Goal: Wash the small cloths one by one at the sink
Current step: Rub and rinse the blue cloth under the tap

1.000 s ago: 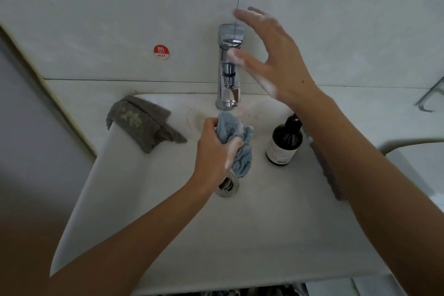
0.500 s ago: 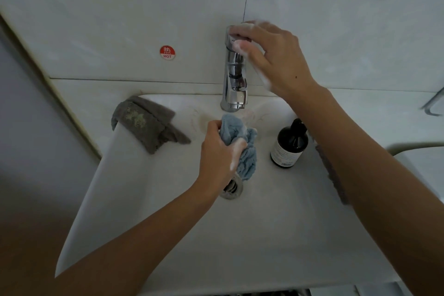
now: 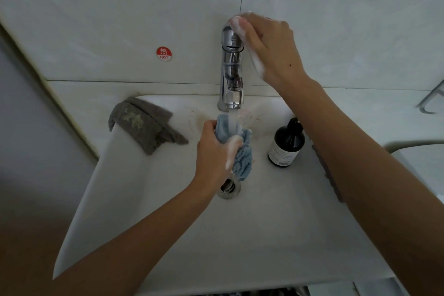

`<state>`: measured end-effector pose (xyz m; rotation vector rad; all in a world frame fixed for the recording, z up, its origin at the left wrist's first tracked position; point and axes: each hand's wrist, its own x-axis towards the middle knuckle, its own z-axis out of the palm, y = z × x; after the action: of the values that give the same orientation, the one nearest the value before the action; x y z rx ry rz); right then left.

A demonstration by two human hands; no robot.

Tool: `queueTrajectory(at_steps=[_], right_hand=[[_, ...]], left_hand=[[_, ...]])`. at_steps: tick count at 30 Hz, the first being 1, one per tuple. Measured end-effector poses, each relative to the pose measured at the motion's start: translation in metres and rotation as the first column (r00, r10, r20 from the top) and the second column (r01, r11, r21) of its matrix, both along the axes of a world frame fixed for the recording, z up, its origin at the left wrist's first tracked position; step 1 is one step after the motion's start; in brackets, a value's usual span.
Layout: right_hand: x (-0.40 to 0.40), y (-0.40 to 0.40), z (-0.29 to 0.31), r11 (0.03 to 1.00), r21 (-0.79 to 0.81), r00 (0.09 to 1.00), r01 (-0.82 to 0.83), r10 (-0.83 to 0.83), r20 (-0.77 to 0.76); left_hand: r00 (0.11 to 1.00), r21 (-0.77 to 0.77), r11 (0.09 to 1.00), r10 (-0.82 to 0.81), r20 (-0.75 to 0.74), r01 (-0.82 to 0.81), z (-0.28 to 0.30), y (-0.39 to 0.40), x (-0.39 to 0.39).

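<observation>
Two hands at the sink [image 3: 125,199]: one grips a cloth under running water, one works the tap.

Head view: left hand [image 3: 213,151], soapy, is curled tightly round the bunched blue cloth [image 3: 242,151], held directly under the faucet [image 3: 231,67] spout and above the drain [image 3: 229,188]; the cloth hangs roughly vertical, its lower end toward the drain. Water visibly falls onto its top. Right hand [image 3: 269,48], foam on the fingers, is bent over the faucet's top lever, touching it. A grey cloth [image 3: 141,125] lies draped on the basin's left rim, nearer the left hand; probably next. A dark soap bottle [image 3: 287,144] stands right of the stream.
</observation>
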<state>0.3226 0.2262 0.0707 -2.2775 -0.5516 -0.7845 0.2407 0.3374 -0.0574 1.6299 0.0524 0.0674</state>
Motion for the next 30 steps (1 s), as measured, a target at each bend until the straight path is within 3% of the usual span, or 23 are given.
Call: queueTrajectory(at_steps=[4,8,12,15,19,22,25,30], right_hand=[[-0.005,0.003,0.0,0.999,0.039,1.0,0.0,0.001,-0.024],[-0.024,0.009,-0.022,0.995,0.091,0.988,0.045,-0.031,-0.154],[-0.054,0.013,-0.066,0.925,0.369,0.992,0.09,-0.048,-0.12],[-0.071,0.013,-0.092,0.856,0.5,0.968,0.13,-0.001,-0.249],[-0.08,0.019,-0.12,0.831,0.529,0.846,0.172,0.15,-0.511],[-0.082,0.024,-0.133,0.814,0.538,0.75,0.217,0.214,-0.626],[-0.085,0.035,-0.131,0.77,0.583,0.707,0.261,0.258,-0.658],[-0.083,0.039,-0.125,0.779,0.52,0.68,0.35,0.17,-0.713]], left_hand=[[1.0,-0.003,1.0,-0.003,-0.017,0.003,0.003,0.0,-0.001],[1.0,-0.024,1.0,-0.015,0.012,0.015,0.002,0.002,-0.004],[0.997,0.012,1.0,-0.009,0.077,0.008,0.004,0.004,-0.003],[0.995,0.068,0.998,-0.008,0.104,0.001,0.002,0.004,-0.002],[0.993,0.102,0.994,0.018,0.12,-0.03,0.001,0.002,0.0],[0.99,0.076,0.994,0.064,0.123,-0.074,0.004,-0.001,0.002],[0.971,0.032,0.993,0.107,0.214,-0.117,0.001,-0.002,0.0],[0.987,0.06,0.992,0.108,0.117,-0.115,-0.003,0.002,0.0]])
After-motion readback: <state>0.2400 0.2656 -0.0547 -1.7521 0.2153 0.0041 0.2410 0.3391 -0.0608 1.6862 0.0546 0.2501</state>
